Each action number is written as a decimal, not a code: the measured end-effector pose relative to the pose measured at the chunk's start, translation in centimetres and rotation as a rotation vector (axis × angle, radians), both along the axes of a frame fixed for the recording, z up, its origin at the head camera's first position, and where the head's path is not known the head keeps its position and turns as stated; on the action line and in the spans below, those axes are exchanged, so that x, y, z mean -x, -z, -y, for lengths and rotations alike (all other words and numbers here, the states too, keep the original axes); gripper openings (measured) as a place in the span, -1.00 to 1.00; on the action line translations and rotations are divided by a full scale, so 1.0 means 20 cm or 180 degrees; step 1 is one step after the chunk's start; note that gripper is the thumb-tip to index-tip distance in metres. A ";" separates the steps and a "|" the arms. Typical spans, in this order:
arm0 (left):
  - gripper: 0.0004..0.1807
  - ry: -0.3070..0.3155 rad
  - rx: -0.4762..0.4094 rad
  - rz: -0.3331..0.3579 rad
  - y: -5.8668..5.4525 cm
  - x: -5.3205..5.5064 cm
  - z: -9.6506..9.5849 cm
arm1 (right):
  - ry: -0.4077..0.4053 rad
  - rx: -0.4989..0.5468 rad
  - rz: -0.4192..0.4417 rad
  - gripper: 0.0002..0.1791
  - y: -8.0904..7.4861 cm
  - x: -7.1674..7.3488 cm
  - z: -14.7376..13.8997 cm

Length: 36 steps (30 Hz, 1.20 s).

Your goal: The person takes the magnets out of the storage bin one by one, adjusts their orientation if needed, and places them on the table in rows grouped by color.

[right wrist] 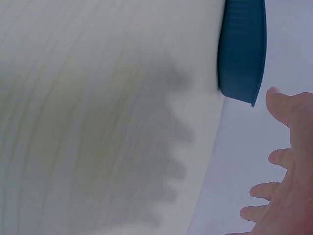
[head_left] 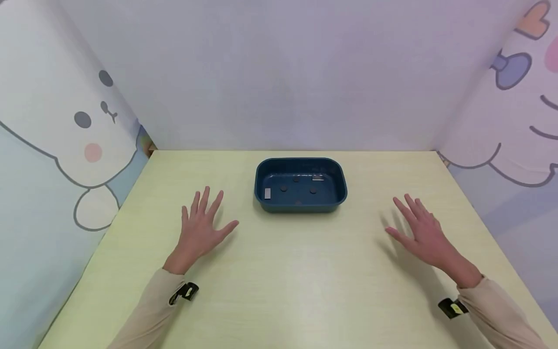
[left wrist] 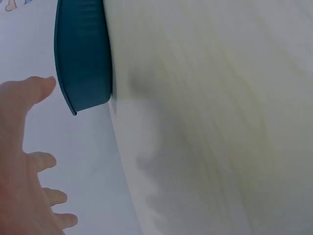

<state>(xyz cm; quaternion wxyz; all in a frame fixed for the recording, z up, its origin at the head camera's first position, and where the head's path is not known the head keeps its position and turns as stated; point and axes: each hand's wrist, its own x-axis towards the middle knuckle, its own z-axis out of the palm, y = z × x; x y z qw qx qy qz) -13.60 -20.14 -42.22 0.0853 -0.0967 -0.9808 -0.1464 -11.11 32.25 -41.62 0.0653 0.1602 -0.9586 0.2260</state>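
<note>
A dark blue rectangular plastic basin (head_left: 301,209) sits toward the back of the table, a little right of its middle. On its floor lie several small dark round pieces and two small pale rectangular ones, too small to name. My left hand (head_left: 200,237) is held above the table to the left of the basin, fingers spread, holding nothing. To the basin's right, farther off, my right hand (head_left: 423,237) hovers with its fingers extended and nothing in it. Both wrist views show the basin's outer wall (left wrist: 84,54) beyond the thumb, apart from either hand.
The pale wooden table (head_left: 305,281) ends at a plain light back wall (head_left: 296,72). Cartoon-printed curtains (head_left: 43,97) flank the left and right sides. Dark wrist straps (head_left: 189,291) sit at the beige sleeves (head_left: 146,310).
</note>
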 end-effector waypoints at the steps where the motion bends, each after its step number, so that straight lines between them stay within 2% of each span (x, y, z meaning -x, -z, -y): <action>1: -0.04 0.0019 -0.0060 -0.0070 -0.01 0.01 0.00 | -0.0043 0.0065 -0.0062 -0.13 -0.01 0.00 0.00; 4: -0.08 0.0094 -0.0247 -0.0299 -0.02 0.02 -0.01 | -0.0138 0.0250 -0.0152 -0.14 -0.04 0.02 0.02; 7: -0.11 0.0194 -0.0475 -0.0435 -0.04 0.05 -0.03 | -0.0170 0.0396 -0.0074 -0.15 -0.08 0.02 0.03; 10: -0.15 0.0259 -0.0727 -0.0388 -0.05 0.08 -0.05 | -0.0192 0.0508 -0.0053 -0.19 -0.11 0.04 0.06; 14: -0.23 0.0358 -0.1118 -0.0301 -0.06 0.12 -0.09 | -0.0243 0.0509 -0.0173 -0.26 -0.14 0.07 0.09; 19: -0.35 0.0634 -0.1529 -0.0432 -0.06 0.17 -0.11 | -0.0228 0.0513 -0.0281 -0.34 -0.17 0.12 0.14; 27: -0.50 0.1008 -0.1713 -0.0524 -0.04 0.21 -0.13 | -0.0166 0.0589 -0.0294 -0.44 -0.21 0.17 0.20; 36: -0.59 0.1375 -0.1811 -0.0626 0.01 0.26 -0.15 | -0.0263 0.0751 -0.0239 -0.49 -0.23 0.24 0.25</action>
